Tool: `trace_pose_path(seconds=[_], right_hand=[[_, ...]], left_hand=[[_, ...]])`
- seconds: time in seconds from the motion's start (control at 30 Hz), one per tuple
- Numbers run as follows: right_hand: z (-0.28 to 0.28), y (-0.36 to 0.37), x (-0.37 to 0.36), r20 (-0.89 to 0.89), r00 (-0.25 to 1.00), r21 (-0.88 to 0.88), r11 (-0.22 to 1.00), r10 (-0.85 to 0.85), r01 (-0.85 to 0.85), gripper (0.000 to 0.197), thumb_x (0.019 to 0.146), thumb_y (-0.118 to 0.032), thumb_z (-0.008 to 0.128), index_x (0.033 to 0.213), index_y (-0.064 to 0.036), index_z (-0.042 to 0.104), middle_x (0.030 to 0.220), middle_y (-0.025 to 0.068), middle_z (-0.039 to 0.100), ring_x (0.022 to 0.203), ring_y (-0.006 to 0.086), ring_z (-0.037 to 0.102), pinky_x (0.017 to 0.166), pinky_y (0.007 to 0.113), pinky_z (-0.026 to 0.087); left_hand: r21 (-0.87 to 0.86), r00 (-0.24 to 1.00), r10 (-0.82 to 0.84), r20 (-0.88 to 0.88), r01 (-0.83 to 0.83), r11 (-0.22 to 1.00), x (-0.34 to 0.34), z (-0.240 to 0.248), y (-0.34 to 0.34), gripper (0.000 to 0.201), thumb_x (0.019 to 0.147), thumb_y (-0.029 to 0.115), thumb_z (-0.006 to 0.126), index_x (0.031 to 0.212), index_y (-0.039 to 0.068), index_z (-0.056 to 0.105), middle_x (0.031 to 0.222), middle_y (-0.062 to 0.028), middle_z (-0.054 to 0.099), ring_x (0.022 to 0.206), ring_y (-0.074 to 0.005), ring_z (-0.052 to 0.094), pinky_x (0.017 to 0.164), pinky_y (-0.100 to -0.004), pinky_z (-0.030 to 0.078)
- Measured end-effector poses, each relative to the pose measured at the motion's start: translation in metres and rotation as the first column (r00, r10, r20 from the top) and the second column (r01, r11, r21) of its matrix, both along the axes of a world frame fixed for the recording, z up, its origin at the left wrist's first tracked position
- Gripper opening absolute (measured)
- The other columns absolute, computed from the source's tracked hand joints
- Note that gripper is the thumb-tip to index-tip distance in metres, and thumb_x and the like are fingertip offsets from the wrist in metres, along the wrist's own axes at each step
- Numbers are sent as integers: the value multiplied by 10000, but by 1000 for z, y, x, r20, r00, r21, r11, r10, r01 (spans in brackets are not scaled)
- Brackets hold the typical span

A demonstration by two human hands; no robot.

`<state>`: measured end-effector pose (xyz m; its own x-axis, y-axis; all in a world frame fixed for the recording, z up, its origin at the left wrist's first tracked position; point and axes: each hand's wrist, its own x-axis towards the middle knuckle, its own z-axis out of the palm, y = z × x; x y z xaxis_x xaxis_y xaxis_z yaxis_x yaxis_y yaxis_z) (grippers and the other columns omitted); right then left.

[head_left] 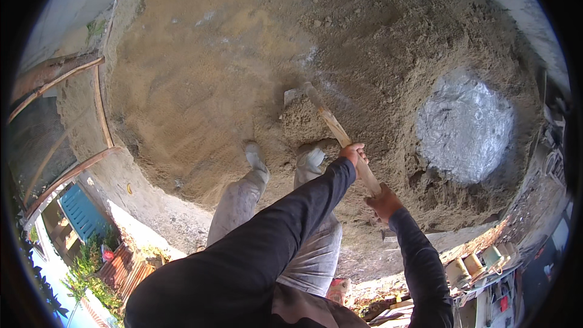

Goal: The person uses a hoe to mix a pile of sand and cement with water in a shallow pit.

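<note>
A hoe [328, 118] with a pale wooden handle slants across the sandy soil in front of me. Around the middle of the handle my left hand [353, 153] is closed. Farther back, by the handle's near end, my right hand [384, 204] grips it too. At the far end, part of the metal blade [293, 95] shows beside a clump of damp soil [305, 120], which hides some of it. My feet, in pale greyish coverings [257, 157], stand on the soil just nearer than the blade.
A rounded patch of pale grey powdery material [466, 127] lies on the soil at right. Wooden poles [100, 106] form a frame at left, near a blue slatted panel [83, 212]. Stacked blocks [473, 265] and boards stand at lower right. A pale wall edge [522, 6] curves along upper right.
</note>
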<state>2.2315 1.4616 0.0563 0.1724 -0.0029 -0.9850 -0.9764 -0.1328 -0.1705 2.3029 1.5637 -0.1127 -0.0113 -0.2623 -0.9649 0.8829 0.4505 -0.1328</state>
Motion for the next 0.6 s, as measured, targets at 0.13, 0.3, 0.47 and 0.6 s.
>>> trace_pose_path(seconds=[0.13,0.3,0.47,0.6], right_hand=[[51,-19,-16,-66,998,-112,994,-21,14,472,784,-241,683,1110,12,455,665,85,572,468,158,552,380,328,462],[160,-8,-35,-136,987,-221,974,-86,55,426,768,-231,692,1029,13,461,654,111,589,472,170,567,396,344,460],[288,0,-109,-175,983,-436,900,-52,-30,490,709,-233,713,1029,26,447,674,129,581,463,218,563,501,390,477],[326,3,-121,-142,834,-358,813,-534,459,904,795,-111,706,1475,-103,110,1170,224,536,841,245,609,697,307,507]], left_hand=[[-109,997,-34,-73,26,994,-18,47,-34,189,793,119,612,713,128,440,597,18,406,521,-145,419,518,-323,412],[-245,982,-129,-136,93,965,-47,146,-40,198,790,166,629,715,135,448,616,31,434,539,-131,438,537,-327,419],[-386,951,-268,-153,192,902,-96,279,-65,186,818,183,643,825,106,474,654,11,452,566,-135,462,549,-327,441],[-446,923,-293,-247,160,881,-101,322,-75,217,799,178,668,871,106,477,665,2,459,556,-140,480,539,-335,463]])
